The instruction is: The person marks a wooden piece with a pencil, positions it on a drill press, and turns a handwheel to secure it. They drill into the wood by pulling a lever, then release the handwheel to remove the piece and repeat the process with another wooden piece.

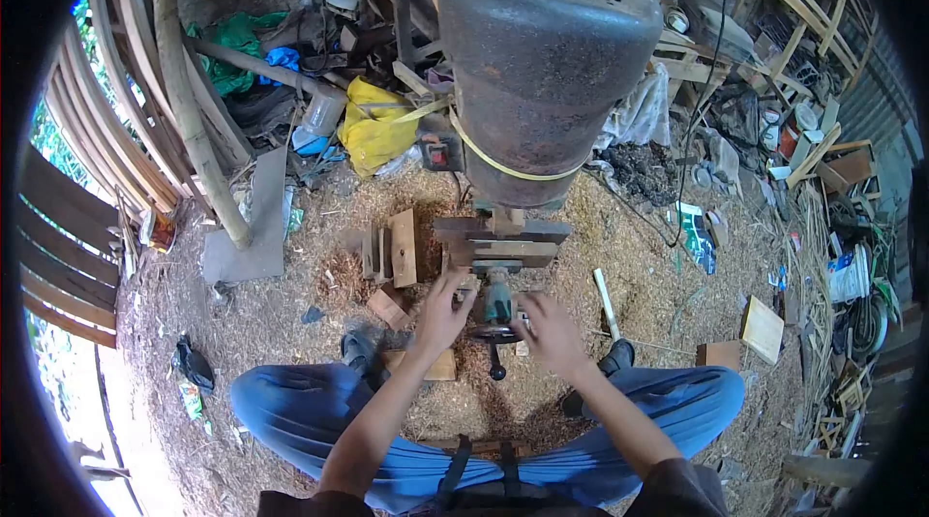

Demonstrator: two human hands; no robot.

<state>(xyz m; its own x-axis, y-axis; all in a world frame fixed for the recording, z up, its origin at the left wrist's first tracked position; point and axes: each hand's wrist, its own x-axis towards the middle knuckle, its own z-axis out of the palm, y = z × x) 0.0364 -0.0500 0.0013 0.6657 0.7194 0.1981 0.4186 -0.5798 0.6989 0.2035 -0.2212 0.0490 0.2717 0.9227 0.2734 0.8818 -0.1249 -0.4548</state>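
My left hand (443,314) is open, thumb and fingers apart, at the left side of a green metal vise (497,299). On the other side my right hand (552,331), slightly blurred, has its fingers apart close to the rim of a dark handwheel (492,334). The wheel's crank handle (497,362) points down toward me. Above my hands a wooden piece (513,250) lies across between the dark metal jaws (527,228). A big rusty machine housing (552,81) overhangs the vise and hides what is under it.
Wooden blocks (404,246) stand left of the vise, with another block (389,306) nearer me. Wood shavings cover the ground. A pale stick (606,302) lies to the right, near my foot (617,355). A red switch (438,155) sits beside the housing, and a yellow sack (373,125) lies behind.
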